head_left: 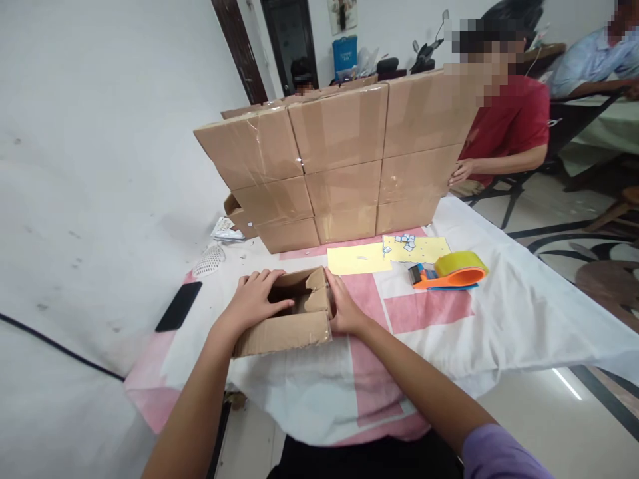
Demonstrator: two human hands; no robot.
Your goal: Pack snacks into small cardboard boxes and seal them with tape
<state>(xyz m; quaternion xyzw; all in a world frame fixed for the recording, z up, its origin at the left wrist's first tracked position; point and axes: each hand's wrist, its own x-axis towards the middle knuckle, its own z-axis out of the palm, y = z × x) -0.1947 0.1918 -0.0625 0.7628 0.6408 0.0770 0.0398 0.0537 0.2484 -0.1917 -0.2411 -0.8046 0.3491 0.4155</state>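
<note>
Near the front edge of the table stands a small cardboard box (284, 334), its top open and its flaps raised. My left hand (253, 301) grips its left side, with the thumb reaching over the opening. Against the right side presses my right hand (344, 305), its fingers partly hidden behind the box. Just beyond the box lie a plain yellow sheet (357, 261) and a second yellow sheet (424, 250) with small pale pieces on it. An orange tape dispenser (456, 274) with a yellowish roll rests to the right.
A wall of taped cardboard boxes (344, 133) stands across the back of the cloth-covered table (439, 346). A person's hand (462, 173) touches its right edge. At left are a black phone (178, 307), a white perforated object (210, 261) and the room wall (100, 166).
</note>
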